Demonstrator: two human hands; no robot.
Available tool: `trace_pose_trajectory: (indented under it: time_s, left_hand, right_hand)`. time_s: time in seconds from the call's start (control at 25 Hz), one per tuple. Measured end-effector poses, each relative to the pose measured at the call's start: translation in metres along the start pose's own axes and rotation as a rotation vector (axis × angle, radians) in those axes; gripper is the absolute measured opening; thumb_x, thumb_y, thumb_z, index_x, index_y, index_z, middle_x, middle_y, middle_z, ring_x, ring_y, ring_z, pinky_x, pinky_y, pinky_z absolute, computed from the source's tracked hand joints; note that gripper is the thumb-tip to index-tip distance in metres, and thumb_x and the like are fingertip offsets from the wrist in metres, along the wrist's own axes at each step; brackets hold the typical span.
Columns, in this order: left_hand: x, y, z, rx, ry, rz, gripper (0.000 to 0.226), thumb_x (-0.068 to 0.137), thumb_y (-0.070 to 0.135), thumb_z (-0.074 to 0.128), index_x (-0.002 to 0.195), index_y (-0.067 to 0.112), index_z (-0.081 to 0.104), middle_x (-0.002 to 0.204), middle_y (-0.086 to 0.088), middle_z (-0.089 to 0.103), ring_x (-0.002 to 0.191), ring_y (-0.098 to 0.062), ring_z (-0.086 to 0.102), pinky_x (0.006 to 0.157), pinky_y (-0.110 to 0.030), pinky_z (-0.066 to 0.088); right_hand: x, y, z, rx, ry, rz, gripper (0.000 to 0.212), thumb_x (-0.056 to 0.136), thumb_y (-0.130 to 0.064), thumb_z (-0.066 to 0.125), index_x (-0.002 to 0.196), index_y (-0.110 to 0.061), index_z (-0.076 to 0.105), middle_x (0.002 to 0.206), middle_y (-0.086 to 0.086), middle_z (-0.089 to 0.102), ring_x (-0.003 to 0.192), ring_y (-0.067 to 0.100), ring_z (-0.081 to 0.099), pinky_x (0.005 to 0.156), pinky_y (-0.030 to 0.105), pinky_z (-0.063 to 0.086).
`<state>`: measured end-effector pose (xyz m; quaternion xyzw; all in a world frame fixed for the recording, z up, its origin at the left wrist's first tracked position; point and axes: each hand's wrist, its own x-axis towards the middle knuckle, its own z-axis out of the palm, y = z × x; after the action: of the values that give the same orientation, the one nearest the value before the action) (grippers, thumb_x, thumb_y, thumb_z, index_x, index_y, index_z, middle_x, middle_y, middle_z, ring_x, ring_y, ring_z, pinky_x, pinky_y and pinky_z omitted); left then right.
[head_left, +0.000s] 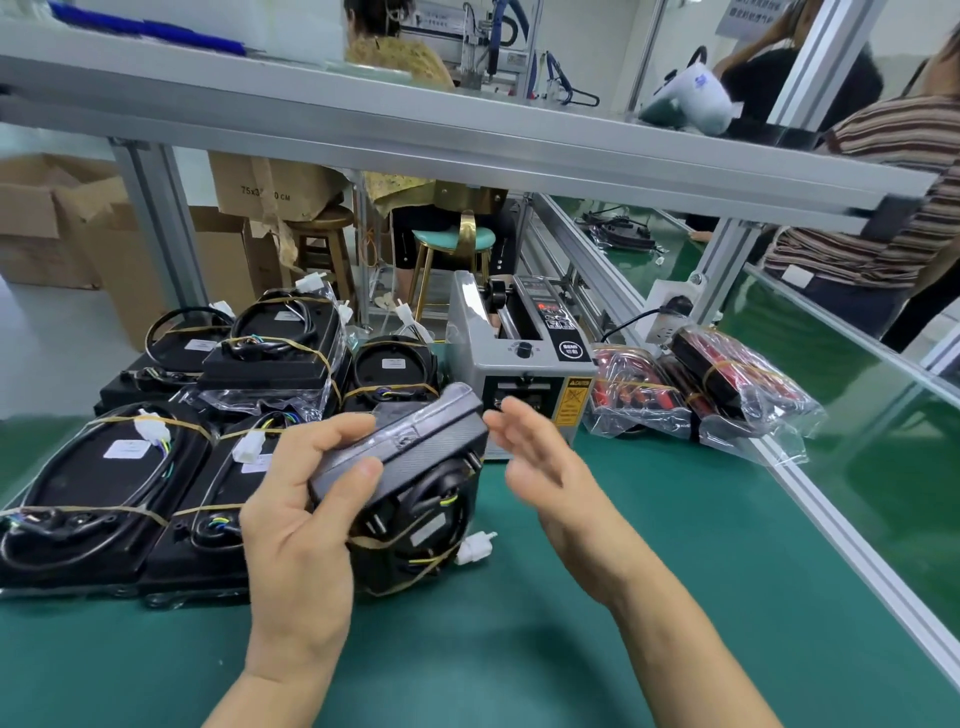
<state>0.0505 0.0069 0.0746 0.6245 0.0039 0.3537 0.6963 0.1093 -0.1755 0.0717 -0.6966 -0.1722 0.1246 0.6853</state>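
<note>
My left hand (301, 499) grips a black lamp unit (415, 478) above the green mat, thumb on its side and fingers curled over the clear top edge. The unit is tilted, its back toward me, with a coiled cable, rubber bands and a white connector (475, 548) hanging at its right. Just right of the unit, my right hand (540, 467) hovers with straight, spread fingers and holds nothing; it is a little blurred. A grey tape dispenser machine (519, 364) stands right behind both hands.
Several black lamp units (130, 467) bound with rubber bands lie stacked at the left. Bagged red and black units (701, 389) lie right of the machine. An aluminium rail (831, 525) borders the green mat (519, 649). An overhead shelf beam (467, 140) crosses above. People sit and stand beyond.
</note>
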Motion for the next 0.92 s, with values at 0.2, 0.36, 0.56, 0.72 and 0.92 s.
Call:
trace_pose_trajectory:
  time_s: [0.2,0.36,0.56,0.72,0.92]
  left_hand:
    - [-0.001,-0.014,-0.005,-0.492,0.014,-0.38,0.026,0.074,0.012,0.053,0.091,0.02,0.071,0.089,0.002,0.069,0.078,-0.012,0.065,0.066,-0.023,0.053]
    - [-0.004,-0.021,-0.017,-0.043,-0.134,-0.252,0.031,0.077,0.001,0.057,0.097,0.022,0.069,0.112,0.005,0.066,0.108,-0.009,0.059,0.1,-0.039,0.041]
    - [-0.007,-0.015,-0.021,0.382,-0.571,0.111,0.058,0.067,0.041,0.071,0.123,0.041,0.058,0.143,0.014,0.043,0.138,-0.013,0.035,0.112,-0.025,0.027]
    - [0.0,-0.015,-0.025,0.386,-0.713,0.005,0.073,0.058,0.035,0.08,0.126,0.044,0.055,0.139,0.025,0.046,0.131,0.001,0.042,0.105,-0.009,0.028]
    - [0.004,-0.026,-0.036,0.214,-0.693,-0.205,0.065,0.053,0.021,0.084,0.111,0.035,0.059,0.119,0.011,0.066,0.111,-0.006,0.061,0.097,-0.015,0.042]
  right_hand:
    - [-0.004,-0.006,-0.01,-0.403,-0.212,0.078,0.081,0.059,-0.017,0.088,0.127,-0.04,0.051,0.116,-0.016,0.066,0.103,0.006,0.065,0.076,0.02,0.053]
    - [-0.01,-0.028,-0.021,-0.916,-0.03,-0.03,0.057,0.055,-0.024,0.085,0.103,-0.035,0.055,0.088,-0.015,0.065,0.079,0.009,0.061,0.069,0.03,0.053]
    - [-0.008,-0.031,-0.005,-1.273,-0.106,-0.141,0.051,0.061,-0.026,0.078,0.105,-0.031,0.053,0.098,-0.014,0.061,0.089,0.011,0.052,0.069,0.028,0.035]
    - [-0.001,-0.027,-0.003,-1.298,-0.129,-0.169,0.05,0.061,-0.027,0.077,0.105,-0.032,0.053,0.098,-0.014,0.06,0.09,0.011,0.05,0.067,0.029,0.031]
    - [0.001,-0.02,-0.007,-1.181,-0.163,-0.078,0.051,0.06,-0.024,0.08,0.105,-0.031,0.056,0.094,-0.017,0.058,0.086,0.008,0.05,0.072,0.026,0.037]
